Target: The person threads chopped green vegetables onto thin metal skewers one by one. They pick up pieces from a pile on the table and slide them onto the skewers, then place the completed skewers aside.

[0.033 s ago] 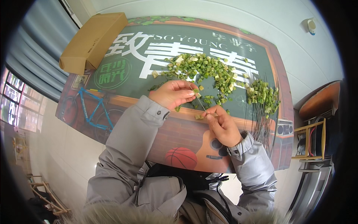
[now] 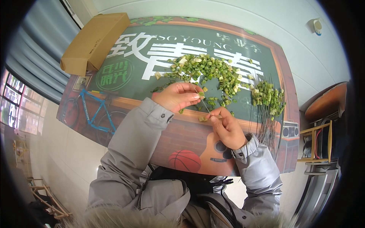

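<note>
Probably a small eatery's prep room: printed tablecloth point(image 2: 159, 53), heaped chopped vegetable pieces point(image 2: 205, 70), thin skewers point(image 2: 266, 121).

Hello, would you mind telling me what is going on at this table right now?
A person in a grey jacket is threading cut green vegetable pieces onto a thin skewer. The right hand pinches the skewer's lower end, while the left hand holds a green piece at its upper end. A loose pile of pieces lies beyond the hands, with a bundle of skewers to the right.

Bright, even daylight with soft shadows; sharp centre, strong fisheye bending and black vignette at the rim.
</note>
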A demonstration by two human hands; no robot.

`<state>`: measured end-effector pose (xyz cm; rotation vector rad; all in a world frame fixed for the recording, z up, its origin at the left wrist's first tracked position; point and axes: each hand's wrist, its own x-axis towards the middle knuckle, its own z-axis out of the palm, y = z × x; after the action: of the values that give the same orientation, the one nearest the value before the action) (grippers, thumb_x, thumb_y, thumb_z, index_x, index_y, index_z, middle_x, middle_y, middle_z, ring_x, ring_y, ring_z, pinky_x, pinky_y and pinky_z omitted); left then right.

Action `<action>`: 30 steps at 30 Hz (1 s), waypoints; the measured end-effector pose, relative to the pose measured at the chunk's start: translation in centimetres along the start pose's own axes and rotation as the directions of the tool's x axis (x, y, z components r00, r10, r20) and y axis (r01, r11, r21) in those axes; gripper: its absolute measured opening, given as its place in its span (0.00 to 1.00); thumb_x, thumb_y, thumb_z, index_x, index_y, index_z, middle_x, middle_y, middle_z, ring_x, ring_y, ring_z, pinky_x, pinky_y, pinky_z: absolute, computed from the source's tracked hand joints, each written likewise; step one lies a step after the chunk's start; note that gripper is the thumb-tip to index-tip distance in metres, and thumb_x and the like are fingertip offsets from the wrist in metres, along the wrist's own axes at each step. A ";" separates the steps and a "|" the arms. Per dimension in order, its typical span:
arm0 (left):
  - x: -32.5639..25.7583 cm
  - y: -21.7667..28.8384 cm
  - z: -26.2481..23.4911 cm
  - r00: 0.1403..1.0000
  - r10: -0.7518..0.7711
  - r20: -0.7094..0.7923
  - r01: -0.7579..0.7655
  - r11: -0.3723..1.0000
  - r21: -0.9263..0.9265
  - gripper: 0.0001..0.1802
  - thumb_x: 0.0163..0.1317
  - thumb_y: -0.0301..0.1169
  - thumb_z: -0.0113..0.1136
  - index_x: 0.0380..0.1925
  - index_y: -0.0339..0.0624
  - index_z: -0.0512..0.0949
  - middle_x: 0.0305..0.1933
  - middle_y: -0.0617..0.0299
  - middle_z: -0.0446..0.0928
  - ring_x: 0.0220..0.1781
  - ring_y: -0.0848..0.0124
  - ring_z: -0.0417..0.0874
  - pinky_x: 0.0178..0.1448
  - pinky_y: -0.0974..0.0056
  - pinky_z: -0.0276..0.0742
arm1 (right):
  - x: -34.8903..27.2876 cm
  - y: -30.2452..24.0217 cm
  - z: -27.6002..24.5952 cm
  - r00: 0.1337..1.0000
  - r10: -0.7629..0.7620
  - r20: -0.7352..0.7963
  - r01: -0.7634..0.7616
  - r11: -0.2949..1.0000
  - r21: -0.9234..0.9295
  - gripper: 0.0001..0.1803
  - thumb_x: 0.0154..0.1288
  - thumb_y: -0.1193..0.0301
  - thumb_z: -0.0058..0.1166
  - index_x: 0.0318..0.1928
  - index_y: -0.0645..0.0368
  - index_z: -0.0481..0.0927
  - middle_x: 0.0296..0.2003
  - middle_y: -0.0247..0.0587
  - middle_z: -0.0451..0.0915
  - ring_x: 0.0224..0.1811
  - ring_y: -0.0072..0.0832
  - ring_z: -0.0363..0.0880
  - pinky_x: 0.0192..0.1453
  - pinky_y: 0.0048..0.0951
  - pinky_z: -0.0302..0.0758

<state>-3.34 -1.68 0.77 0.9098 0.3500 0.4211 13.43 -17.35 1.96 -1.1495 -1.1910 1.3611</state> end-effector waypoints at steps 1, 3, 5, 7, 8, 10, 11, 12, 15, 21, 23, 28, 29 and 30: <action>0.0 -0.2 0.2 1.000 -0.010 0.015 0.010 1.000 0.009 0.11 0.58 0.21 0.55 0.43 0.36 0.73 0.41 0.60 0.75 0.44 0.71 0.77 0.53 0.67 0.74 | 0.0 0.1 0.0 1.000 -0.002 -0.004 0.002 1.000 0.010 0.05 0.70 0.72 0.39 0.43 0.58 0.66 0.18 0.20 0.60 0.15 0.06 0.52 0.17 0.14 0.49; -0.1 -0.5 0.7 0.999 -0.038 0.037 0.037 0.999 0.039 0.12 0.57 0.23 0.57 0.43 0.38 0.73 0.41 0.61 0.75 0.44 0.72 0.77 0.53 0.68 0.74 | 0.1 0.2 0.0 1.000 0.001 -0.016 0.000 1.000 0.028 0.05 0.70 0.71 0.39 0.43 0.59 0.66 0.18 0.20 0.61 0.15 0.06 0.52 0.18 0.14 0.49; -0.1 -0.9 1.1 0.996 -0.060 0.070 0.057 0.997 0.049 0.12 0.58 0.23 0.57 0.43 0.38 0.73 0.41 0.61 0.75 0.44 0.74 0.77 0.53 0.68 0.74 | 0.2 0.3 0.1 0.999 -0.027 -0.038 0.028 1.000 0.015 0.05 0.70 0.71 0.39 0.42 0.59 0.66 0.18 0.21 0.61 0.15 0.07 0.53 0.18 0.14 0.50; 0.0 -1.0 1.4 0.993 -0.071 0.090 0.066 0.996 0.059 0.12 0.58 0.24 0.56 0.43 0.39 0.73 0.40 0.62 0.75 0.44 0.75 0.77 0.52 0.68 0.74 | 0.2 0.3 0.1 0.998 -0.031 -0.050 0.031 1.000 0.003 0.06 0.70 0.71 0.40 0.42 0.59 0.66 0.19 0.21 0.62 0.16 0.07 0.54 0.18 0.14 0.50; 0.0 -1.0 1.4 0.993 -0.070 0.093 0.064 0.996 0.064 0.11 0.59 0.24 0.56 0.43 0.39 0.73 0.40 0.63 0.75 0.44 0.75 0.77 0.52 0.68 0.74 | 0.2 0.3 0.1 0.999 -0.023 -0.049 0.023 1.000 -0.001 0.06 0.70 0.71 0.40 0.42 0.59 0.66 0.19 0.22 0.62 0.16 0.08 0.54 0.18 0.14 0.51; 0.1 -1.1 1.5 0.993 -0.074 0.090 0.068 0.996 0.066 0.11 0.59 0.24 0.56 0.42 0.39 0.72 0.40 0.63 0.75 0.44 0.76 0.77 0.52 0.69 0.74 | 0.2 0.2 0.0 0.999 -0.009 -0.053 0.009 1.000 -0.003 0.06 0.70 0.70 0.40 0.42 0.59 0.66 0.19 0.22 0.63 0.16 0.08 0.54 0.19 0.15 0.51; 0.1 -1.1 1.5 0.993 -0.079 0.084 0.074 0.995 0.062 0.11 0.59 0.24 0.56 0.42 0.39 0.72 0.39 0.64 0.74 0.44 0.76 0.77 0.52 0.69 0.74 | 0.2 0.2 0.0 0.998 -0.002 -0.058 0.002 1.000 -0.001 0.06 0.70 0.70 0.40 0.42 0.59 0.66 0.19 0.22 0.63 0.16 0.08 0.54 0.19 0.15 0.51; 0.1 -1.1 1.6 0.993 -0.082 0.080 0.077 0.995 0.056 0.10 0.59 0.24 0.56 0.42 0.39 0.72 0.39 0.64 0.74 0.44 0.76 0.77 0.51 0.69 0.74 | 0.3 0.1 0.0 0.998 0.005 -0.063 -0.005 1.000 0.002 0.06 0.70 0.70 0.40 0.42 0.59 0.66 0.19 0.22 0.63 0.16 0.08 0.55 0.19 0.15 0.52; 0.1 -1.5 1.6 0.995 -0.060 0.083 0.056 0.997 0.044 0.13 0.58 0.27 0.58 0.43 0.39 0.72 0.39 0.64 0.74 0.43 0.77 0.76 0.48 0.73 0.73 | 0.4 0.1 0.1 0.996 0.015 -0.082 -0.015 1.000 0.002 0.06 0.70 0.70 0.40 0.42 0.59 0.66 0.19 0.22 0.63 0.16 0.08 0.55 0.19 0.15 0.52; 0.8 -2.4 1.8 0.998 0.024 0.062 -0.020 0.998 -0.066 0.07 0.61 0.25 0.53 0.39 0.40 0.72 0.38 0.63 0.73 0.42 0.75 0.74 0.49 0.68 0.70 | 0.3 0.4 -0.1 0.999 0.012 -0.046 -0.011 0.999 0.031 0.05 0.70 0.71 0.40 0.42 0.59 0.65 0.18 0.22 0.63 0.15 0.08 0.54 0.18 0.15 0.50; 0.9 -2.3 1.8 0.996 0.068 0.055 -0.061 0.992 -0.110 0.06 0.61 0.25 0.52 0.39 0.40 0.72 0.39 0.62 0.73 0.42 0.73 0.74 0.49 0.67 0.71 | 0.4 0.6 -0.1 0.999 0.016 -0.035 -0.015 1.000 0.013 0.05 0.70 0.71 0.40 0.42 0.59 0.65 0.18 0.22 0.62 0.15 0.08 0.53 0.18 0.15 0.49; 0.7 -0.9 1.1 0.979 0.169 -0.117 -0.189 0.964 -0.187 0.06 0.61 0.25 0.52 0.39 0.40 0.73 0.39 0.59 0.73 0.43 0.71 0.73 0.49 0.67 0.72 | 0.4 0.9 -0.4 0.999 0.027 0.017 -0.027 0.999 0.018 0.05 0.71 0.71 0.38 0.42 0.58 0.63 0.22 0.25 0.68 0.13 0.08 0.57 0.16 0.14 0.52; 0.8 -0.3 0.7 0.970 0.204 -0.132 -0.229 0.951 -0.208 0.06 0.61 0.25 0.52 0.38 0.40 0.73 0.39 0.58 0.73 0.43 0.71 0.73 0.49 0.67 0.72 | 0.4 1.0 -0.3 0.999 0.031 0.018 -0.031 0.999 0.023 0.05 0.71 0.71 0.38 0.42 0.58 0.63 0.24 0.26 0.70 0.14 0.08 0.57 0.16 0.14 0.52; 0.7 0.1 0.4 0.960 0.239 -0.147 -0.268 0.936 -0.227 0.06 0.61 0.25 0.52 0.38 0.39 0.73 0.39 0.58 0.73 0.43 0.70 0.73 0.49 0.67 0.72 | 0.4 1.1 -0.3 0.999 0.041 0.022 -0.041 0.999 0.033 0.05 0.71 0.71 0.38 0.43 0.58 0.63 0.26 0.28 0.72 0.14 0.08 0.57 0.16 0.14 0.53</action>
<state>-2.60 -1.54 1.02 0.6907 0.2799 0.7427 13.59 -16.97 0.87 -1.1440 -1.1615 1.4222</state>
